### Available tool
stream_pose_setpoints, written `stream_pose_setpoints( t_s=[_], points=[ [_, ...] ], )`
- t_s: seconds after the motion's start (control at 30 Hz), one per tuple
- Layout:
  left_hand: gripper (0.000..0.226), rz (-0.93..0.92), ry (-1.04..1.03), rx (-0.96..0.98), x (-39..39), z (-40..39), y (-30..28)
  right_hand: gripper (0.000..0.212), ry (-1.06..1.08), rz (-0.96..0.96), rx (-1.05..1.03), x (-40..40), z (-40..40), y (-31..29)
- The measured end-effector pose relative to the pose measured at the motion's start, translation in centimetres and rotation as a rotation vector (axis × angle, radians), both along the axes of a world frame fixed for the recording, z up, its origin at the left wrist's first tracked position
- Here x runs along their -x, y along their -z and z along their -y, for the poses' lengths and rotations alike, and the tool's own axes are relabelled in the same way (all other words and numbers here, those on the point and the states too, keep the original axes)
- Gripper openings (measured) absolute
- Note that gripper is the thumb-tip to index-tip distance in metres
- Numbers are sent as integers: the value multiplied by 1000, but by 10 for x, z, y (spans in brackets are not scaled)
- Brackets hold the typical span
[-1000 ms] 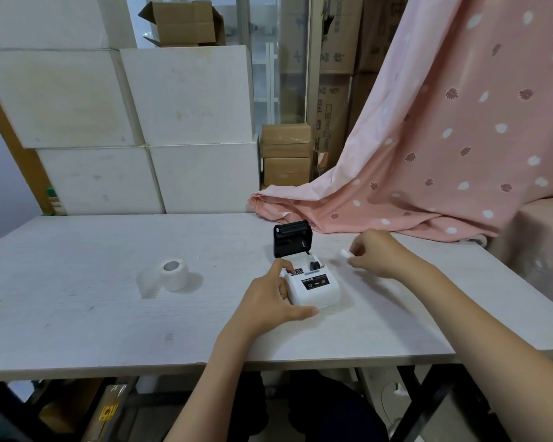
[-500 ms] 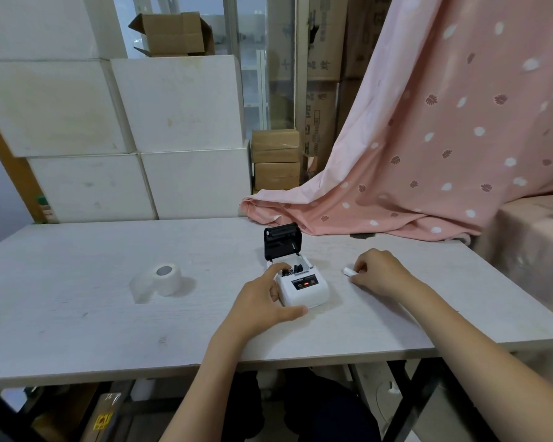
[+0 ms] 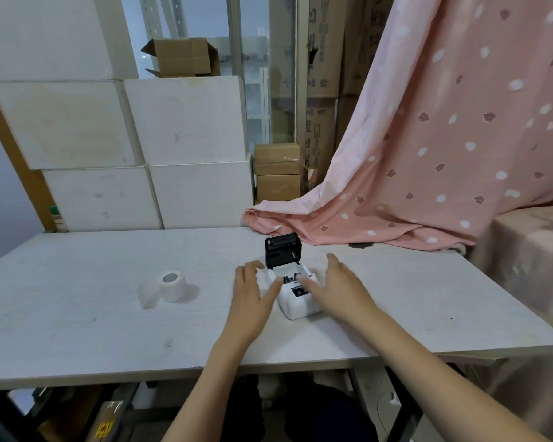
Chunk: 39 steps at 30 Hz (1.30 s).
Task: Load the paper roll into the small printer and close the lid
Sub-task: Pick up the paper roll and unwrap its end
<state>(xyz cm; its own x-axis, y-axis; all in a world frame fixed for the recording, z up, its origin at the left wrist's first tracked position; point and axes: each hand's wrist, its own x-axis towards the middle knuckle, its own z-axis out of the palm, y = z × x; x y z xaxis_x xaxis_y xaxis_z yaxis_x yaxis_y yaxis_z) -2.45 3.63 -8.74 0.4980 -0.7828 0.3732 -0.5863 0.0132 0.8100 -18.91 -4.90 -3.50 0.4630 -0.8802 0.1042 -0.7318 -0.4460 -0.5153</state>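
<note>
A small white printer (image 3: 296, 301) sits mid-table with its black lid (image 3: 283, 250) standing upright and the paper bay open. My left hand (image 3: 253, 295) rests at the printer's left side, fingers spread, thumb against the body. My right hand (image 3: 339, 288) lies over the printer's right side, fingers apart, with nothing visible in it. A white paper roll (image 3: 171, 287) with a loose tail lies on the table (image 3: 77, 330) to the left, apart from both hands.
A pink patterned cloth (image 3: 428, 173) drapes from the right onto the table's back edge behind the printer. White foam boxes (image 3: 186, 154) and cardboard cartons (image 3: 276, 172) are stacked beyond the table. The table's front edge runs just below my forearms.
My right hand has moved left from the table beside the printer onto the printer's right side, and the small white piece it pinched is no longer seen. My left hand's fingers have spread.
</note>
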Motion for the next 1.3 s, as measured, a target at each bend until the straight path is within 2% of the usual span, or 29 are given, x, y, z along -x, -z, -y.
stream_pose_setpoints(
  t_s=[0.1, 0.17, 0.33, 0.43, 0.53, 0.63, 0.77, 0.83, 0.9, 0.97, 1.03, 1.17, 1.3],
  points=[
    [43, -115, -88, -17, -6, 1, -4, 133, -31, -101, -110, -21, -18, 8],
    [52, -108, -111, -68, -12, -1, -5, 142, -8, -110, -102, -33, -24, 12],
    [96, -86, -6, -203, -14, 0, -2, 142, 15, -47, -119, -41, -18, 18],
    [110, -140, 58, -170, -23, -7, -7, 140, -94, 9, -205, -38, -9, 13],
    [119, -124, 117, -201, -42, -13, -10, 125, -167, -4, -275, -30, 2, 6],
    [119, -143, 142, -257, -58, -18, -10, 113, -224, -26, -349, -22, 19, 1],
    [106, -178, 165, -281, -65, -18, -9, 132, -398, -132, -493, -22, 40, -13],
    [98, -179, 147, -277, -62, -18, -9, 133, -418, -192, -493, -29, 46, -21],
    [93, -189, 109, -256, -60, -17, -6, 122, -379, -237, -434, -35, 46, -23],
    [92, -191, 83, -242, -58, -18, -5, 100, -344, -269, -357, -38, 44, -20],
    [91, -188, 71, -240, -57, -19, -6, 94, -327, -272, -309, -38, 44, -12],
    [89, -156, 62, -269, -54, -21, -9, 107, -315, -268, -279, -38, 40, -9],
    [94, -53, 91, -382, -63, -31, -16, 121, -334, -334, -274, -36, 35, -23]
  ],
)
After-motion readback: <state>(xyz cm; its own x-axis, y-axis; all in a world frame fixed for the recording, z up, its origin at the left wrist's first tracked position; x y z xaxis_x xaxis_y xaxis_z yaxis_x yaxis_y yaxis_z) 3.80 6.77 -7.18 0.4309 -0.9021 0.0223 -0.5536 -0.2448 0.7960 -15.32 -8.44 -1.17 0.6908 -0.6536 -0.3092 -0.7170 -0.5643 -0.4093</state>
